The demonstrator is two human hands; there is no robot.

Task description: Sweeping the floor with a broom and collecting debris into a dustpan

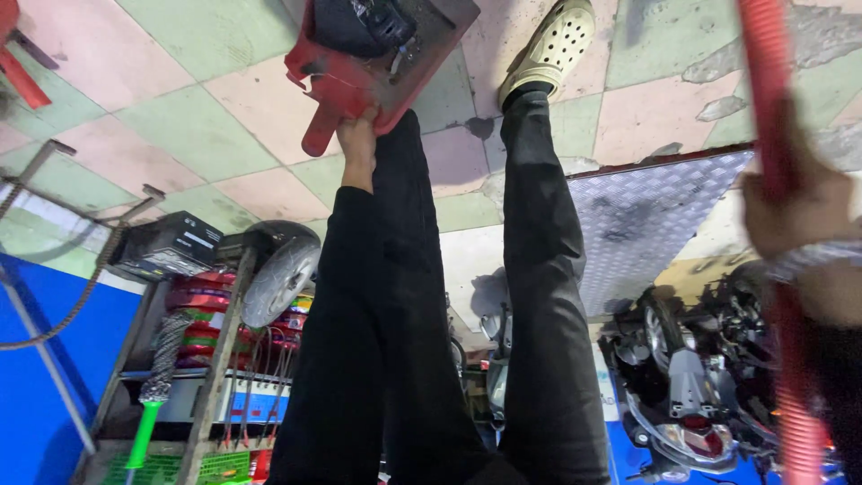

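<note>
The whole view is upside down. My right hand (pixel 795 211) is blurred near the right edge and closed around a red ribbed bar (pixel 763 72) that runs from top to bottom of the frame. My left hand is out of sight. In the middle stands another person in black trousers (pixel 539 269) and a cream clog (pixel 552 45). That person's hand (pixel 356 144) grips a red scooter body panel (pixel 359 54) with a black part fixed to it.
The floor (pixel 206 135) has pink and green tiles. A metal rack (pixel 215 359) at left carries a small tyre (pixel 280 269), a black box (pixel 166 244) and red parts. A chequer-plate ramp (pixel 646 216) and a parked scooter (pixel 691 395) are at right.
</note>
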